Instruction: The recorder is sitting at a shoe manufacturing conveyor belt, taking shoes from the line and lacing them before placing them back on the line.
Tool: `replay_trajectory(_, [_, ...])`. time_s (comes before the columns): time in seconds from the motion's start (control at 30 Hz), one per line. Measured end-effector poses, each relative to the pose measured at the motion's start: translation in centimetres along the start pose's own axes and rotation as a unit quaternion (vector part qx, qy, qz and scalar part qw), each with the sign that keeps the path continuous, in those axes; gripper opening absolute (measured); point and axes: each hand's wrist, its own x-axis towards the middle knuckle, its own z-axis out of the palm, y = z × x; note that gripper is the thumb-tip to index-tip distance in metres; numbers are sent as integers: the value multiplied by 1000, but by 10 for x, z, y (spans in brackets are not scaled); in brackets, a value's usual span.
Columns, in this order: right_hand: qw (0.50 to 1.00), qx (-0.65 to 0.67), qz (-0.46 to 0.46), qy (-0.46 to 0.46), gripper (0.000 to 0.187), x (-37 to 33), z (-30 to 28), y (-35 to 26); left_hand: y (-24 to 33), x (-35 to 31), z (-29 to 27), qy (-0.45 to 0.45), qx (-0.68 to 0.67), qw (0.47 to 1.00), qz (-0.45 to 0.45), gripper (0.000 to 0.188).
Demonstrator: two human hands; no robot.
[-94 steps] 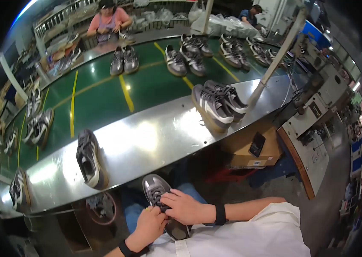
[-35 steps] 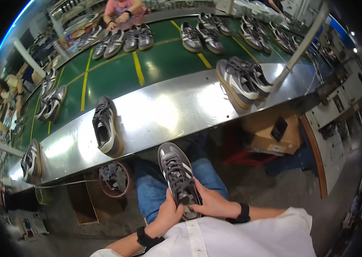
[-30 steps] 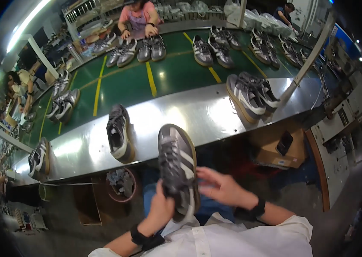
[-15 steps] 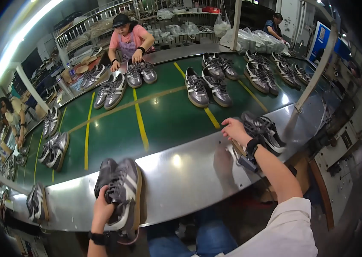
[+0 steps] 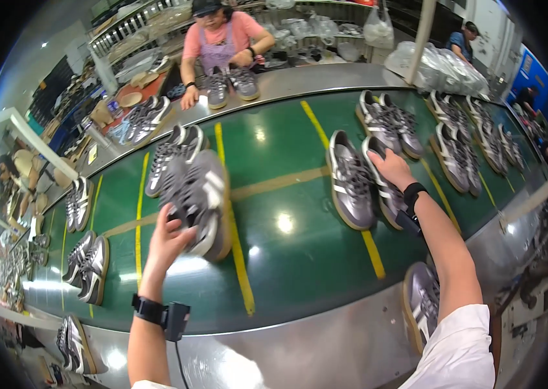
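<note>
My left hand (image 5: 167,241) is at the heel end of a pair of grey lace-up sneakers (image 5: 204,188) with white stripes and gum soles. Its thumb and fingers close on the near collar; some fingers are hidden. The pair tilts over the green belt (image 5: 287,259), partly covering another pair (image 5: 173,149) behind it. To the right, my right hand (image 5: 392,170) grips a grey sneaker (image 5: 387,202) at its upper, fingers curled over it. Its mate (image 5: 350,185) stands just left on the belt.
Several more pairs stand along the belt, such as one pair (image 5: 455,155) on the right. A sneaker (image 5: 422,301) sits on the near metal ledge (image 5: 326,343), another pair (image 5: 73,343) at its left. Across the belt, a co-worker (image 5: 222,45) handles sneakers (image 5: 230,87).
My left hand has carried its pair from the metal ledge forward over the belt. My right hand has moved from beside the ledge sneakers to a sneaker on the belt. The view has shifted.
</note>
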Motion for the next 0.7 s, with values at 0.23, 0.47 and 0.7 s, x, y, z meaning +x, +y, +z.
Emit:
replay_trajectory(0.23, [992,-95,66,-55,50,29,46,-23,-25,-87,40,-145,230,956,107,38])
replay_trajectory(0.47, [929,51,-367,-15,21,-80,8,-25,-65,-150,54,-110,-64,991,-29,32])
replay_trajectory(0.7, [679,44,-712,-174,25,-321,-43,-31,-37,-261,79,-184,-172,968,-8,76])
